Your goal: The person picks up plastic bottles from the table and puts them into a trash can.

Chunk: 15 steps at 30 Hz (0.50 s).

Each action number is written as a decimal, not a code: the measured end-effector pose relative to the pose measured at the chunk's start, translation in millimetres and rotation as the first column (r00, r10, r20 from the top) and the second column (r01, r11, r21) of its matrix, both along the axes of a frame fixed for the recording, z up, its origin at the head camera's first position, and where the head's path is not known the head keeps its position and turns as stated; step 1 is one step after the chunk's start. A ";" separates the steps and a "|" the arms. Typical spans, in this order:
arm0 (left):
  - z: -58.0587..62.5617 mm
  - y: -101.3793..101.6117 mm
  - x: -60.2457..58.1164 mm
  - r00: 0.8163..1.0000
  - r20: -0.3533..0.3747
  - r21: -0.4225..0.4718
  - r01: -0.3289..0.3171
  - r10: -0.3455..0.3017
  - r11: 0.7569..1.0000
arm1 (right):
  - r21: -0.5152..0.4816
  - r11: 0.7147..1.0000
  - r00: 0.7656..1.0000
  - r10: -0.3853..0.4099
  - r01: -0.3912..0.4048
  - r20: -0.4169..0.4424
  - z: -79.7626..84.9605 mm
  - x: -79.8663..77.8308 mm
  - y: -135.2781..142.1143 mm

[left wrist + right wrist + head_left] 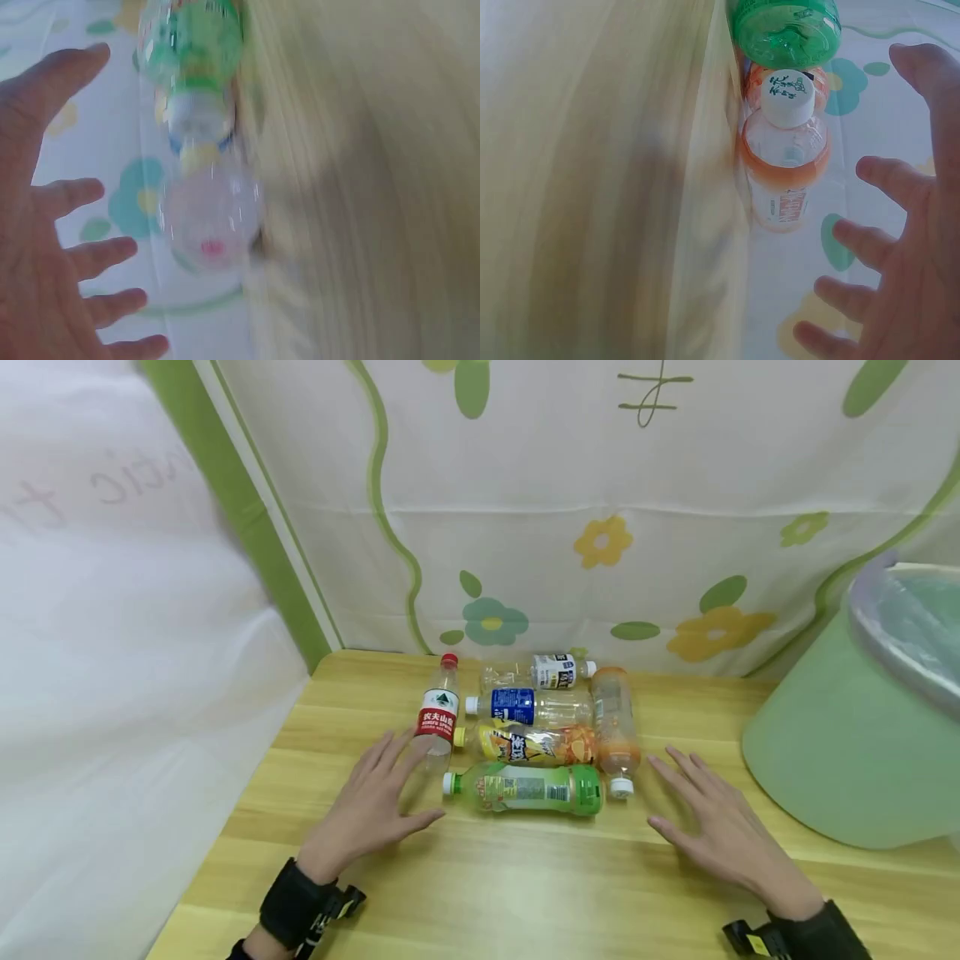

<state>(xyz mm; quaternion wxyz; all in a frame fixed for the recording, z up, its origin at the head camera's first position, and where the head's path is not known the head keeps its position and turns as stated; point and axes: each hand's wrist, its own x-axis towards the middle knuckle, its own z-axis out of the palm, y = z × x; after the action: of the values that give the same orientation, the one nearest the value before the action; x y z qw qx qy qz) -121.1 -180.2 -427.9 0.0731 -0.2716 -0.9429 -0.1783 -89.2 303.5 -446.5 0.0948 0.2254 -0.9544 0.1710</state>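
Observation:
Several plastic bottles lie on their sides, grouped on the wooden table. My left hand (pixel 375 802), fingers spread, is beside the red-capped water bottle (pixel 437 718) at the group's left edge; whether it touches the bottle I cannot tell. My right hand (pixel 712 818) hovers with spread fingers just right of the orange-banded bottle (pixel 615 718), apart from it and holding nothing. Between those two bottles lie a green bottle (pixel 525 787) in front, a yellow-labelled bottle (pixel 534 743), a blue-labelled bottle (pixel 513 705) and a white-labelled bottle (pixel 553 672) at the back.
A pale green bin (pixel 840 735) with a clear liner stands right of my right hand. Behind the table hangs a white cloth (pixel 525 460) with flower prints. Another white sheet (pixel 112 693) hangs to the left. The wooden table (pixel 510 885) extends in front of the bottles.

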 end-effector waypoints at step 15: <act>-4.9 65.0 -13.3 0.979 -0.120 -0.057 0.159 -0.164 0.986 | -0.002 1.000 1.000 0.011 -0.011 0.003 8.9 -1.8 -4.9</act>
<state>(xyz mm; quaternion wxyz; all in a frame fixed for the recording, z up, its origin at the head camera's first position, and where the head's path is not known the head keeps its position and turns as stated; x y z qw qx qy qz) -134.5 -115.2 -432.8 0.1108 -0.3595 -0.9153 -0.1442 -91.0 298.6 -437.6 0.0928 0.2305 -0.9531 0.1729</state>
